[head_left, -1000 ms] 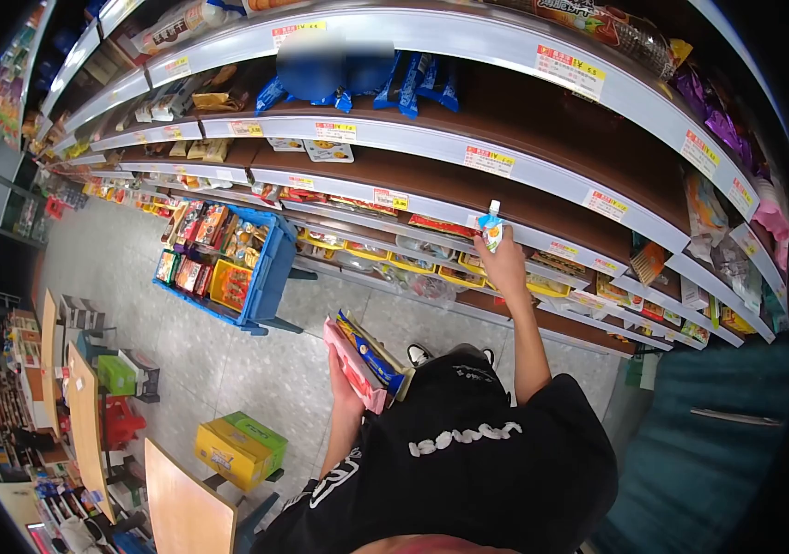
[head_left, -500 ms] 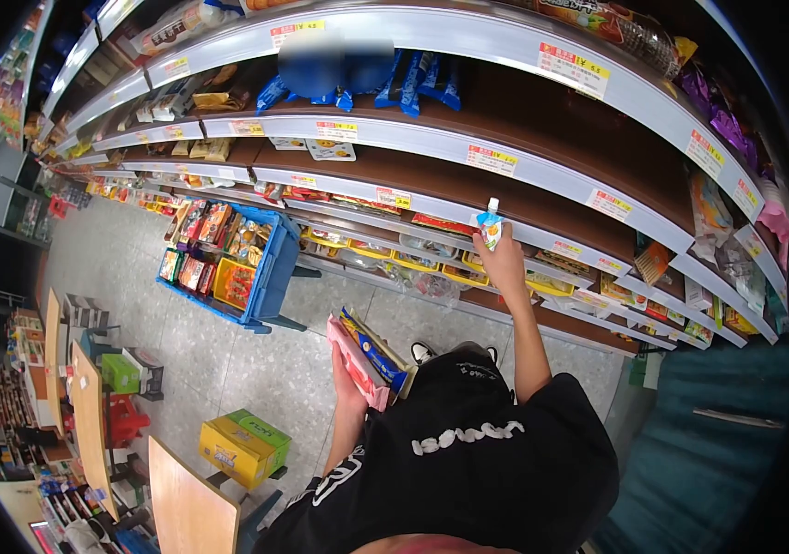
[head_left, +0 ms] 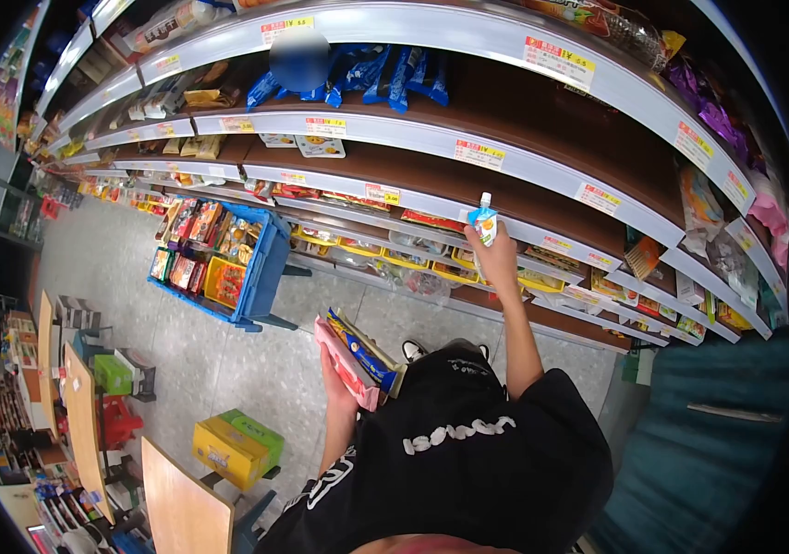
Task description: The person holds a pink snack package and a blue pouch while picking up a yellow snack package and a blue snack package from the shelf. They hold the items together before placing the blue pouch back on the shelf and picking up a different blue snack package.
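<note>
Pouch (head_left: pixel 484 224), one, gripped by right hand (head_left: pixel 498 256); left hand (head_left: pixel 336 385) grips at least two packets (head_left: pixel 348 362).

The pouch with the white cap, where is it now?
In the head view, the pouch is right of centre, in the right hand's grip, before the shelves.

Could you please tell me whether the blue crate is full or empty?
The blue crate is not empty: packaged goods and a yellow tray cover much of its inside; depth unclear.
</note>
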A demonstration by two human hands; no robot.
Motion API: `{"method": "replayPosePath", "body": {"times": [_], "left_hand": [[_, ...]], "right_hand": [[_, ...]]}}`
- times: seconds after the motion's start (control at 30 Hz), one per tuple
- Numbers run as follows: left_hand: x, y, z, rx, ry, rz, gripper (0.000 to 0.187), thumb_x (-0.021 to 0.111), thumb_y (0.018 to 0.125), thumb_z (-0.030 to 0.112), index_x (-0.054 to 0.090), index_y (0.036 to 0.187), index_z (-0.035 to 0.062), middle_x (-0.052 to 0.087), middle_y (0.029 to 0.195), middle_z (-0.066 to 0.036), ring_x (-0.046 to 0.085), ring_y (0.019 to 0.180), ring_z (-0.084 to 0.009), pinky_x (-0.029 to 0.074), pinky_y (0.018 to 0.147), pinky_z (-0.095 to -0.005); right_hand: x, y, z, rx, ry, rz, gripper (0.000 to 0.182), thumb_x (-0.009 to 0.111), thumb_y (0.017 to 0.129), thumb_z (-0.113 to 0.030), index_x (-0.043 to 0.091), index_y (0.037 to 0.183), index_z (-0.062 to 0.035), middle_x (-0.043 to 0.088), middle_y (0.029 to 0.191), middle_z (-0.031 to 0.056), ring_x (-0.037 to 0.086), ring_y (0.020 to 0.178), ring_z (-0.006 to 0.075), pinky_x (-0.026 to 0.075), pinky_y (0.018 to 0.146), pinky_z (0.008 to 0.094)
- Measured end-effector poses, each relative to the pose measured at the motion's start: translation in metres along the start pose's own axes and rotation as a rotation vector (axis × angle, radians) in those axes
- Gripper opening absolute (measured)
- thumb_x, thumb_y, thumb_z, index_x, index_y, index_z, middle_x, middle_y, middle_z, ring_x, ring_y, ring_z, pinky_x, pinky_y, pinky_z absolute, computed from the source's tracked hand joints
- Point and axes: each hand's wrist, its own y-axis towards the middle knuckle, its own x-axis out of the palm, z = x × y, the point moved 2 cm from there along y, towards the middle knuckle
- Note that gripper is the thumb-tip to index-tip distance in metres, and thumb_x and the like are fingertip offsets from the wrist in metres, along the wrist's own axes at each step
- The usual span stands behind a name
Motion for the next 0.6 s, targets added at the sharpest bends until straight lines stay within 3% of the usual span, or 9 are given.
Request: {"method": "replayPosePath", "body": {"times": [0.23,0.6], "left_hand": [[-0.004,-0.004,0.0,0.027,-0.023,-0.019,0.066,0.043,0.094,0.058,0.042,0.138,0.0096,0.057,0.124,-0.019,0.055,0.113,-0.0382,0.045,0.098,-0.0504],[0.006,-0.001,0.0,0.031,-0.018,0.03,0.064,0.044,0.093,0.058,0.046,0.135,0.0097,0.059,0.121,-0.018,0.057,0.112,-0.0374,0.046,0.097,-0.0496]], "right_hand": [[-0.013,0.011,-0.002,0.035,-0.087,0.03,0.057,0.065,0.083,-0.051,0.059,0.088,0.0051,0.066,0.078,0.0275,0.065,0.079,0.0447,0.05,0.068,0.0486],[-0.007,0.011,-0.01,0.045,-0.174,-0.055,0.064,0.061,0.085,-0.054,0.057,0.096,0.009,0.065,0.078,0.0301,0.065,0.078,0.046,0.051,0.068,0.0498]]}}
